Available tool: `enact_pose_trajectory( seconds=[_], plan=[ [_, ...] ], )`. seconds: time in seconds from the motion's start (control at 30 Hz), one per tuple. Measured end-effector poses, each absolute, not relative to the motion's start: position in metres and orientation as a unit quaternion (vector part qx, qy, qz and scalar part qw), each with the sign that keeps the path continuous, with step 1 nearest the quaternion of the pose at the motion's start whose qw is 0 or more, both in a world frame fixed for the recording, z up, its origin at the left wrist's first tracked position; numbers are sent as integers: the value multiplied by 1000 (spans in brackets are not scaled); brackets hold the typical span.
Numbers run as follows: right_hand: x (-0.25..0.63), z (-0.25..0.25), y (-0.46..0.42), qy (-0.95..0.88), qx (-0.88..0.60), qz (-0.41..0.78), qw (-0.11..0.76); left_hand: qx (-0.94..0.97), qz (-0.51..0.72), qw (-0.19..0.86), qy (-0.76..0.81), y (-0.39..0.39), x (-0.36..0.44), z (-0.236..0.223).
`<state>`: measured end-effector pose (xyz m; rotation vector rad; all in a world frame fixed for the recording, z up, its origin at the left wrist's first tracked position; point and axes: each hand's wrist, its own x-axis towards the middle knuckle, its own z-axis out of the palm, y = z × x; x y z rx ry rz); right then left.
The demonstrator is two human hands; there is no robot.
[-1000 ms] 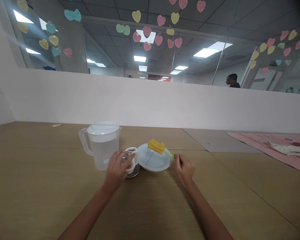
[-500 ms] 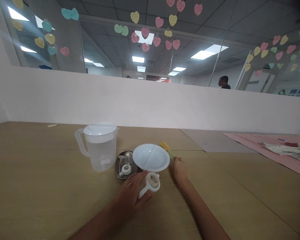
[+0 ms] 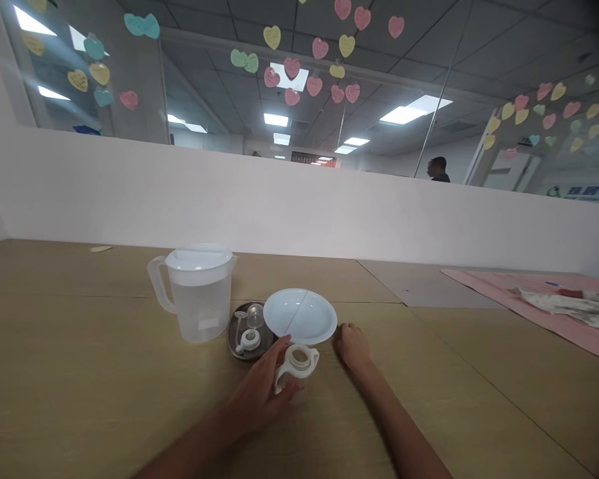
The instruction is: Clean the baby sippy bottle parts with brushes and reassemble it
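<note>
Where the left hand (image 3: 263,387) is seen: handled bottle (image 3: 298,370) gripped, mouth uncovered.
Right hand (image 3: 353,346): curled beside bowl (image 3: 312,318); contents cannot be told.
Metal tray (image 3: 264,340): set between jug (image 3: 200,299) and bowl.

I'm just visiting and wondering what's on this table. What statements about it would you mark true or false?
1. The left hand holds a handled bottle. True.
2. The handled bottle has its lid on. False: its mouth is uncovered.
3. A lidded pitcher stands left of the metal tray. True.
4. The metal tray has nothing on it. False: small pieces, including a clear cap, lie on it.
5. The right hand is to the right of the bowl. True.
</note>
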<state>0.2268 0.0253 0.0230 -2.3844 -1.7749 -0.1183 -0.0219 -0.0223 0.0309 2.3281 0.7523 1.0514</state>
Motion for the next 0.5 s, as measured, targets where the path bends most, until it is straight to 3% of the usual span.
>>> enact_pose_trajectory(
  seconds=[0.17, 0.3, 0.4, 0.5],
  plan=[
    [224, 26, 23, -588, -802, -38, 101, 854, 386, 231, 262, -24, -21, 35],
    [230, 31, 20, -579, -804, -45, 129, 852, 416, 168, 270, -14, -34, 41],
    [235, 39, 21, -555, -796, -75, 230, 790, 460, 110, 389, 3, -54, 53],
    [227, 55, 28, -545, -758, -77, 350, 746, 412, 32, 522, 24, -71, 58]
  ],
)
